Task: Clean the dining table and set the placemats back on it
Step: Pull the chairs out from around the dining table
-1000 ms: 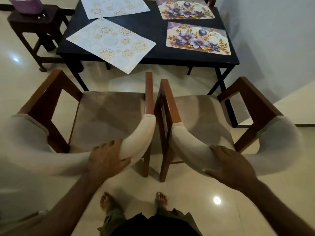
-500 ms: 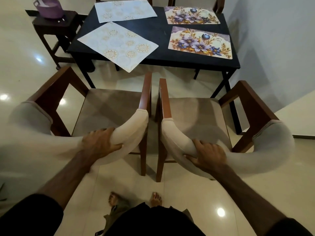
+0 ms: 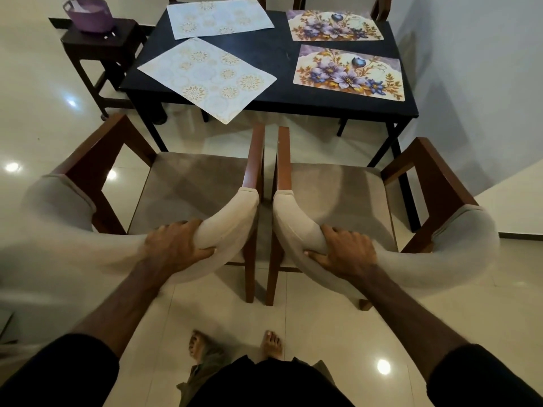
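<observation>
The dark dining table [image 3: 282, 92] carries several placemats. A pale patterned mat [image 3: 205, 76] lies askew, one corner hanging over the near edge; another pale mat [image 3: 219, 20] lies behind it. Two purple floral mats [image 3: 349, 73] [image 3: 333, 26] lie straight on the right. Two wooden armchairs stand side by side before the table. My left hand [image 3: 176, 245] grips the padded backrest of the left chair [image 3: 188, 195]. My right hand [image 3: 343, 248] grips the backrest of the right chair [image 3: 343, 198].
A small dark side table [image 3: 102, 45] at the back left holds a purple basin [image 3: 88, 14]. A white wall [image 3: 476, 83] runs close along the table's right side. More chair backs show behind the table. My bare feet [image 3: 235, 345] stand on glossy tiles.
Both chairs have slid toward the table and closer together. My hands have gone from resting on the backrests to gripping them.
</observation>
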